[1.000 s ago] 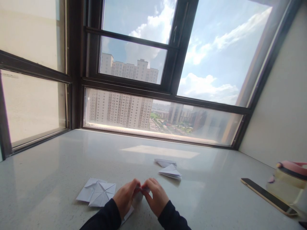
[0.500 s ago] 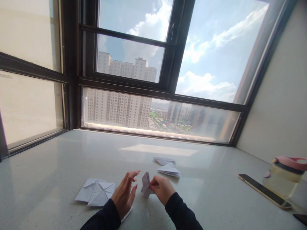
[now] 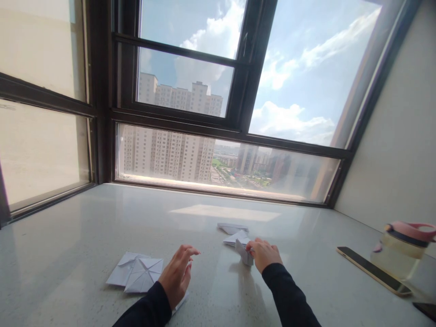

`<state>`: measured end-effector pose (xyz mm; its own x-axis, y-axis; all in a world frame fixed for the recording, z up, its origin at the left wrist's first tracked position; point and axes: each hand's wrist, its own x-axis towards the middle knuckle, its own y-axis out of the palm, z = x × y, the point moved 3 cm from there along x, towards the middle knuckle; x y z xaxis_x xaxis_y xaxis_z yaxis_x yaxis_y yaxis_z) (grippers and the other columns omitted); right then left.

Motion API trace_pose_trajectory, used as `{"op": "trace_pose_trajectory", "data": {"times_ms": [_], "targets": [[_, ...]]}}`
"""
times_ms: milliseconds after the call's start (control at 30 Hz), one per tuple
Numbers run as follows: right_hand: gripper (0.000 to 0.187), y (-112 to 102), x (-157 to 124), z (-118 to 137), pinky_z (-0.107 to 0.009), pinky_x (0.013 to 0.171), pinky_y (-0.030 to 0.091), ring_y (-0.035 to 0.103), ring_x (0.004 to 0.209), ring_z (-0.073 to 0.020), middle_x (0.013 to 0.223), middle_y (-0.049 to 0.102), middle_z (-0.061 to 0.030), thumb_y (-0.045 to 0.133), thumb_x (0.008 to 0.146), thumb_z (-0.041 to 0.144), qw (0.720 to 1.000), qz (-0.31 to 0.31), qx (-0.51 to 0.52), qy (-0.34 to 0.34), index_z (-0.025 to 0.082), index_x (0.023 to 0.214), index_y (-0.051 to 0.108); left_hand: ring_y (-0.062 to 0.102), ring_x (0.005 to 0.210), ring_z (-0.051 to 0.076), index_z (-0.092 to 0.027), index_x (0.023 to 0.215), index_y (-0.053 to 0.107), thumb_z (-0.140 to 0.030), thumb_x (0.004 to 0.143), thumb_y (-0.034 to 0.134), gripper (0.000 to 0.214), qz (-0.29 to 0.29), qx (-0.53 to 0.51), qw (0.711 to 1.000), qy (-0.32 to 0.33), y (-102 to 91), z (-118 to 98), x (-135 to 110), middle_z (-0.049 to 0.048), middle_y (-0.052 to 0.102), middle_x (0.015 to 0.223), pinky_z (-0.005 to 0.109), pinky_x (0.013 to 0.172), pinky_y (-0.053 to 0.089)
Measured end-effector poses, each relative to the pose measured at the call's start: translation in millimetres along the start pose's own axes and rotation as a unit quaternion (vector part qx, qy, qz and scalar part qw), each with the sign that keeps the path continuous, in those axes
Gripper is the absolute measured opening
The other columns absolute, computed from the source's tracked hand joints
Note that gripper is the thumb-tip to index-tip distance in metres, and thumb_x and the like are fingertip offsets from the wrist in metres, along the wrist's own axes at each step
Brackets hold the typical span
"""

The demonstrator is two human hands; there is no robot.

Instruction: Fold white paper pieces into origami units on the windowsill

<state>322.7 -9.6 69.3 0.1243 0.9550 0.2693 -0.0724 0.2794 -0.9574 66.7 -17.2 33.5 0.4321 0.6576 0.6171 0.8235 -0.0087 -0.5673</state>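
Observation:
My right hand (image 3: 265, 255) pinches a small piece of folded white paper (image 3: 244, 254) and holds it upright, just in front of another folded paper piece (image 3: 235, 239) on the sill. Behind that lies one more folded paper (image 3: 231, 228). My left hand (image 3: 177, 274) is empty, fingers apart and slightly bent, over the sill at the left of centre. Left of it two square folded papers overlap; the nearer square (image 3: 145, 274) shows creases running out from its middle, and the other square (image 3: 121, 271) is partly under it. A white paper edge (image 3: 180, 303) peeks out beneath my left wrist.
A pale speckled sill (image 3: 85, 227) runs to dark-framed windows (image 3: 218, 127). On the right lie a phone (image 3: 373, 271) and a dark object (image 3: 424, 311), cut off by the frame, near a pink-lidded bottle (image 3: 398, 252).
My right hand has carried the folded paper right and away from me, toward the pieces at the back. My left hand has stayed nearly in place.

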Motion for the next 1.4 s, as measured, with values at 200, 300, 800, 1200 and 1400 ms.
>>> {"op": "trace_pose_trajectory", "data": {"times_ms": [200, 300, 800, 1200, 1400], "targets": [[0.026, 2, 2, -9, -0.029, 0.063, 0.031, 0.052, 0.076, -0.0172, 0.079, 0.052, -0.0032, 0.045, 0.068, 0.002, 1.0, 0.012, 0.004, -0.003, 0.023, 0.073, 0.061, 0.049, 0.081, 0.017, -0.02, 0.097, 0.044, -0.003, 0.069, 0.03, 0.036, 0.007, -0.005, 1.0, -0.025, 2.0, 1, 0, 0.0085, 0.047, 0.096, 0.032, 0.068, 0.048], [0.027, 6, 3, -11, -0.026, 0.062, 0.033, 0.052, 0.075, -0.0159, 0.08, 0.051, -0.0034, 0.044, 0.067, 0.002, 1.0, 0.015, 0.018, -0.018, 0.022, 0.073, 0.061, 0.05, 0.08, 0.016, -0.019, 0.093, 0.046, -0.003, 0.069, 0.03, 0.033, -0.002, -0.007, 1.0, -0.028, 2.8, 0, 0, 0.0086, 0.047, 0.095, 0.031, 0.068, 0.048], [0.036, 37, 9, -6, -0.026, 0.074, 0.036, 0.047, 0.083, -0.018, 0.096, 0.044, -0.0093, 0.038, 0.056, -0.01, 0.995, -0.082, 0.025, -0.059, 0.014, 0.074, 0.058, 0.049, 0.086, 0.018, -0.018, 0.083, 0.05, 0.0, 0.065, 0.031, 0.032, 0.026, 0.008, 0.999, -0.026, 2.5, 2, 1, 0.0082, 0.047, 0.094, 0.033, 0.074, 0.044], [0.049, 49, 9, -1, -0.027, 0.073, 0.034, 0.044, 0.085, -0.0187, 0.096, 0.049, -0.0067, 0.034, 0.057, -0.008, 0.993, -0.101, -0.014, -0.051, 0.017, 0.095, 0.053, 0.049, 0.084, 0.017, -0.017, 0.08, 0.051, 0.002, 0.064, 0.03, 0.033, -0.013, 0.003, 0.999, -0.039, 5.3, 0, 0, 0.008, 0.047, 0.093, 0.032, 0.075, 0.042], [0.047, 50, 6, -1, -0.03, 0.072, 0.031, 0.041, 0.093, -0.0216, 0.099, 0.051, -0.0062, 0.037, 0.062, -0.005, 0.995, -0.095, -0.033, -0.025, 0.021, 0.098, 0.052, 0.049, 0.084, 0.017, -0.017, 0.079, 0.05, 0.004, 0.063, 0.03, 0.034, -0.019, 0.008, 0.999, -0.031, 4.8, -2, -1, 0.0078, 0.047, 0.093, 0.032, 0.076, 0.041]]}}
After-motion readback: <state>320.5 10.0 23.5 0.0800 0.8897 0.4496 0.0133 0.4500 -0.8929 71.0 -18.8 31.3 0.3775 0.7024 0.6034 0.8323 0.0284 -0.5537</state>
